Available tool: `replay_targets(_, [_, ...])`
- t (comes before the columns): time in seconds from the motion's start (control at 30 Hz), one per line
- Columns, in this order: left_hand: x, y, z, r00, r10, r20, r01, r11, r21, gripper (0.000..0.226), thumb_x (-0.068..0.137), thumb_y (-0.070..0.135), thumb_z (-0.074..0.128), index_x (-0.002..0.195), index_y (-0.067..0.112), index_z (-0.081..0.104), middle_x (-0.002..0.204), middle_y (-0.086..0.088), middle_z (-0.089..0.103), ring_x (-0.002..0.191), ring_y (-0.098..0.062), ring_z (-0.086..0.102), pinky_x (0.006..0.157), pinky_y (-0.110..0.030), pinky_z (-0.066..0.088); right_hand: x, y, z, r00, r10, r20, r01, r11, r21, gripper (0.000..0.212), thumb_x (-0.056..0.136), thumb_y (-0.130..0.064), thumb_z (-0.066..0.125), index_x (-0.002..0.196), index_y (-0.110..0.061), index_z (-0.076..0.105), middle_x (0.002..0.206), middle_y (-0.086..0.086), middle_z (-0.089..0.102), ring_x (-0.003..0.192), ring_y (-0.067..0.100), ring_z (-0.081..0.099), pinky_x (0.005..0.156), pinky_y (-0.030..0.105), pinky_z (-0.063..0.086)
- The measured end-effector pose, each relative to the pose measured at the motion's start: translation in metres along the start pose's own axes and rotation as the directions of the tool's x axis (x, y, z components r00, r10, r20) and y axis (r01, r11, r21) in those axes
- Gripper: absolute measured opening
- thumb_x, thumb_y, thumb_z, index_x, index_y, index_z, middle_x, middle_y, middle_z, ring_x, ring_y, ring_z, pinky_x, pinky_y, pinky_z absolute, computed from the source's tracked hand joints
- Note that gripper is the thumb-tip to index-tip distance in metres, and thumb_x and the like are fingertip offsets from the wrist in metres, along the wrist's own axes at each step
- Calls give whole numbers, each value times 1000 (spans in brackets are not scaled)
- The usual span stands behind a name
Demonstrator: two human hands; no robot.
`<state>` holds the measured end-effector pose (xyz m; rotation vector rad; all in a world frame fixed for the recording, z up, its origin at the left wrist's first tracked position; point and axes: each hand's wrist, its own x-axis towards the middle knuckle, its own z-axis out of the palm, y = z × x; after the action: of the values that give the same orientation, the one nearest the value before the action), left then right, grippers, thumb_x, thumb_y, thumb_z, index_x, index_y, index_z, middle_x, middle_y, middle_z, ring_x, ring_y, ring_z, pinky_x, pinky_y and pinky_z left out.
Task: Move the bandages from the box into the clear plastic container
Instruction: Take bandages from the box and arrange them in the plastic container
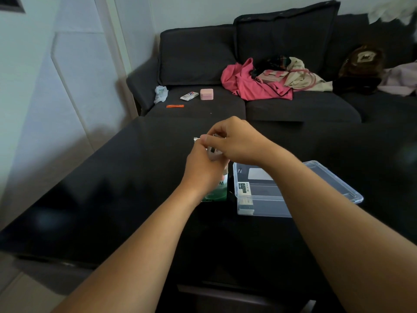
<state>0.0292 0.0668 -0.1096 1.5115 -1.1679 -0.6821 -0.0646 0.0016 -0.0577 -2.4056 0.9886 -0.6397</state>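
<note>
Both hands, the left hand and the right hand, pinch a bandage box above the tabletop, so bandages may spill beside the clear plastic container.

Glossy black table, clear plastic container

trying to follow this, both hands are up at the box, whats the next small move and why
Probably draw the bandages out and carry them right to the clear container: both the left hand and right hand pinch them above the box, and the container sits open beside it.
</note>
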Motion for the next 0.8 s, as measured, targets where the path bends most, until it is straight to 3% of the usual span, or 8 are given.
replay_targets(0.07, [-1,1,1,999,-38,-8,37,997,-65,22,93,23,69,106,21,52,82,-2,63,60,-11,57,39,-14,38,-1,3,-8,997,45,67,-51,994,92,41,103,-36,52,97,-1,73,82,14,69,70,22,57,73,44,54])
replay_targets(0.13, [-1,1,2,998,-53,-26,50,994,-98,33,89,28,76,111,18,53,87,-5,64,59,-9,57,40,-13,39,-2,8,-16,988,97,120,-121,969,214,41,106,-28,46,103,5,70,94,26,71,73,24,60,80,48,58])
replay_targets(0.23, [-2,3,2,998,-46,-41,42,995,-96,31,90,31,75,108,21,52,89,-5,64,59,-10,57,40,-14,39,-6,15,-23,980,92,179,-135,960,244,30,106,-20,47,104,-4,73,100,22,73,74,20,63,74,36,59])
replay_targets(0.37, [-5,6,3,997,-76,-6,75,992,-105,28,90,31,74,106,22,52,75,0,61,49,-6,52,38,-16,37,-12,23,-28,982,68,177,-121,943,309,19,101,-17,58,104,-8,75,94,18,73,72,18,56,59,24,45])
replay_targets(0.47, [-6,11,4,988,-139,62,149,969,-199,24,97,36,60,108,15,55,64,2,58,47,-9,48,37,-22,32,-12,29,-25,982,81,169,-147,895,421,18,99,-12,59,105,0,72,82,14,67,68,14,53,60,24,43])
replay_targets(0.57, [-6,14,5,973,-200,118,231,893,-386,41,104,35,34,89,8,62,61,-5,59,47,-14,46,38,-20,26,-12,33,-24,977,120,176,-189,869,457,19,100,-11,58,105,1,72,80,8,67,66,10,55,63,25,45])
replay_targets(0.67, [-7,13,7,978,-195,73,209,915,-347,43,103,28,31,82,8,63,61,-6,60,48,-16,46,38,-20,26,-12,33,-23,974,132,185,-209,839,502,20,100,-10,58,108,3,70,81,10,66,64,8,55,65,25,46])
replay_targets(0.8, [-6,10,11,982,-186,36,188,939,-287,36,106,27,28,100,7,57,65,-6,60,48,-14,48,39,-21,29,-12,31,-19,970,131,206,-219,838,499,19,97,-6,62,111,5,69,90,21,67,67,13,58,69,28,49])
